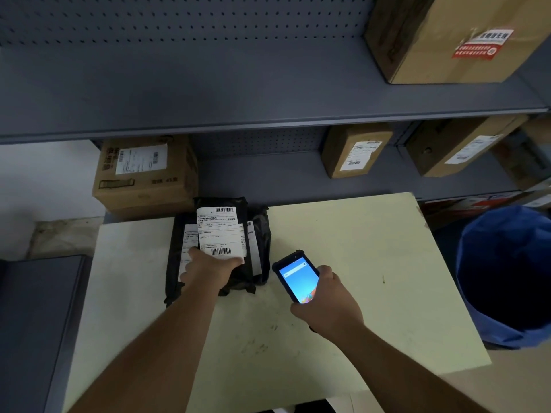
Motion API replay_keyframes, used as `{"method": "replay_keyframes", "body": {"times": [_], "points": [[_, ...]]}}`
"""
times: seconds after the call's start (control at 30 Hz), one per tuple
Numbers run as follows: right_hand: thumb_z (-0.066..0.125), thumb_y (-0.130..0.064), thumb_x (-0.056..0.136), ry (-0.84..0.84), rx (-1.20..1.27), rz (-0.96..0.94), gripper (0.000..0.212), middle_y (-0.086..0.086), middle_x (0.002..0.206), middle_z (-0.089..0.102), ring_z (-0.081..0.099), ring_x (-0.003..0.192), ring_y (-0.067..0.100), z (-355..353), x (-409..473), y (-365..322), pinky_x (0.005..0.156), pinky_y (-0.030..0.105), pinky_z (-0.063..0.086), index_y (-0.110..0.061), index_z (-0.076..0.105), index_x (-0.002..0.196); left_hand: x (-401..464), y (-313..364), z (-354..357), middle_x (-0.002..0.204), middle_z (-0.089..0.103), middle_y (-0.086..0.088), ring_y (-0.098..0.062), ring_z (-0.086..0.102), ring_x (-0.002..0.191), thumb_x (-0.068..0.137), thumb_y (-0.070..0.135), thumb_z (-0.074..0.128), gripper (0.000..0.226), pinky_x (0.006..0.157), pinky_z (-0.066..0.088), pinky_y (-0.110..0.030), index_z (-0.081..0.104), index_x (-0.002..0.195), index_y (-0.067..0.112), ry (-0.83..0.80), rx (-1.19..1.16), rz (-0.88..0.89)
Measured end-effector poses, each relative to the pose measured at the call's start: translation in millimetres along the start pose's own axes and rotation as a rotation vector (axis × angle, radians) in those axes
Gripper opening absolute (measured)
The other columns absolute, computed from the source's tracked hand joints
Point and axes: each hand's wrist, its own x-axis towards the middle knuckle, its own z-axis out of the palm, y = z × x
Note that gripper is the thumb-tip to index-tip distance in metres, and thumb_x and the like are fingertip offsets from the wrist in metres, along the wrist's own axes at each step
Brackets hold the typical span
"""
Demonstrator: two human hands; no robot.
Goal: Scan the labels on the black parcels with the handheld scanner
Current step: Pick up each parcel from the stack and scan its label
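Black parcels lie stacked at the back left of the pale bench, white labels facing up. The left hand rests on the top parcel, fingers closed over the near edge of its label. Just right of the stack, apart from it, the right hand grips the handheld scanner, screen lit blue and tilted upward. A blue bin stands beside the bench's right edge.
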Motion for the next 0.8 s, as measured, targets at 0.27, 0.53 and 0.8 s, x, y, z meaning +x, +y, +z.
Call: {"method": "replay_keyframes", "body": {"times": [0.27, 0.53, 0.8], "points": [[0.082, -0.037, 0.074, 0.005, 0.030, -0.010, 0.075, -0.003, 0.112, 0.055, 0.067, 0.095, 0.024, -8.3, -6.9, 8.2, 0.079, 0.046, 0.068, -0.021, 0.044, 0.136, -6.1, -5.6, -8.1, 0.127, 0.068, -0.012, -0.030, 0.065, 0.109, 0.062, 0.035, 0.091, 0.081, 0.071, 0.051, -0.036, 0.059, 0.132, 0.010, -0.129, -0.219, 0.013], [0.081, -0.036, 0.074, -0.009, 0.028, -0.040, 0.073, -0.004, 0.111, 0.057, 0.071, 0.088, 0.025, -19.8, -15.5, 9.4, 0.071, 0.037, 0.062, -0.021, 0.046, 0.136, -13.5, -16.4, -11.0, 0.114, 0.074, -0.010, -0.029, 0.067, 0.102, 0.055, 0.023, 0.093, 0.075, 0.085, 0.058, -0.041, 0.066, 0.123, 0.010, -0.210, -0.294, 0.037], [0.084, -0.035, 0.072, -0.115, 0.076, -0.061, 0.055, -0.001, 0.102, 0.064, 0.070, 0.093, 0.020, -49.2, -23.5, 5.5, 0.067, 0.033, 0.055, -0.022, 0.053, 0.116, -33.3, -26.0, -18.8, 0.124, 0.073, -0.008, -0.027, 0.067, 0.108, 0.069, 0.013, 0.090, 0.068, 0.066, 0.052, -0.028, 0.063, 0.132, 0.011, -0.208, -0.361, 0.127]]}}
